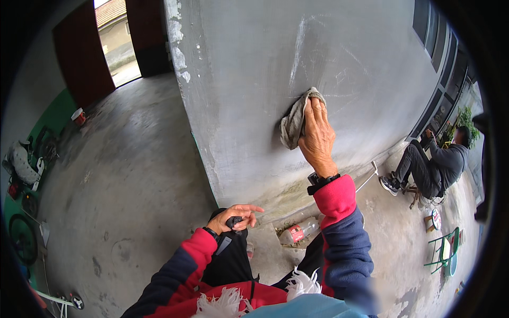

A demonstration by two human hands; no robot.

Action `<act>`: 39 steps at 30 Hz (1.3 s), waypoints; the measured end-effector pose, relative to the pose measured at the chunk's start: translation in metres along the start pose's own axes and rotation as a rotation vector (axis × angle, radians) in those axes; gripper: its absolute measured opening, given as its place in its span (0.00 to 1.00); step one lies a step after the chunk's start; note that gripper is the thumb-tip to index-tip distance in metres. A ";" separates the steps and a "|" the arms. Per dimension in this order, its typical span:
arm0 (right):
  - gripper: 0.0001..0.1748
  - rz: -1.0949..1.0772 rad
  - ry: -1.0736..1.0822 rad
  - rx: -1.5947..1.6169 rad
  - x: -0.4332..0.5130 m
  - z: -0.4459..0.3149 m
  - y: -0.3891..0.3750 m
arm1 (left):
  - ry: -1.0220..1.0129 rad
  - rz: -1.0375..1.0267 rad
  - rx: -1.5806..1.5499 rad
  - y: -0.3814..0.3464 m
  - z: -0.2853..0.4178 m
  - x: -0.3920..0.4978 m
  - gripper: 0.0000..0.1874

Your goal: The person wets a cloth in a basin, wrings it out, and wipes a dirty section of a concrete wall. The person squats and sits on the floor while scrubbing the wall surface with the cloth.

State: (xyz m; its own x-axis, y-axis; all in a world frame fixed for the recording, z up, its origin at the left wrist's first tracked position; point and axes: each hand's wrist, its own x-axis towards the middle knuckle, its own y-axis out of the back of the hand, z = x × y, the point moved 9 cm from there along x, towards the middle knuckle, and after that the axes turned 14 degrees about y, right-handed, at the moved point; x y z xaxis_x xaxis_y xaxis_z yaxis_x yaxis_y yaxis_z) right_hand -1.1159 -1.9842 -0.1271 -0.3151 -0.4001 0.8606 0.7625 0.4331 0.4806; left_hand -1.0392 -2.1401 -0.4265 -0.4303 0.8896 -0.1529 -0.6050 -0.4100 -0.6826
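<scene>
My right hand presses a grey rag flat against the grey plastered wall. White chalk-like marks run over the wall above and right of the rag. Low down, my left hand rests near my knee, its index finger stretched out. A small dark lump sits in its curled fingers; what it is made of I cannot tell.
A large plastic bottle with a red label lies at the wall's foot. To the right, a person sits on a low stool near a green folding chair. A motor scooter stands far left, and a doorway opens behind.
</scene>
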 end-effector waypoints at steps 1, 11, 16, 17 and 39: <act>0.45 0.007 -0.013 0.010 -0.001 0.006 0.003 | -0.002 0.012 0.005 0.000 0.000 0.000 0.24; 0.43 0.198 0.051 -0.103 0.075 0.029 0.048 | 0.005 0.022 -0.041 0.003 0.001 0.000 0.26; 0.46 0.145 0.014 -0.117 0.046 0.025 0.020 | -0.003 0.023 -0.051 0.004 0.000 -0.001 0.28; 0.46 0.130 -0.010 -0.099 0.034 0.026 0.013 | -0.006 0.013 -0.047 0.004 0.001 -0.001 0.27; 0.48 -0.035 -0.191 0.003 -0.023 0.092 -0.011 | 0.013 -0.028 -0.050 0.005 0.000 0.004 0.27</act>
State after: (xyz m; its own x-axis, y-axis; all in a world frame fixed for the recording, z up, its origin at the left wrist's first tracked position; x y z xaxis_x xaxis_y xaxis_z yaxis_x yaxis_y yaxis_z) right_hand -1.1696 -1.9057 -0.1364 -0.4427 -0.2545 0.8598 0.7477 0.4244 0.5107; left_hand -1.0437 -2.1388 -0.4305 -0.4045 0.9033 -0.1426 -0.5824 -0.3747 -0.7214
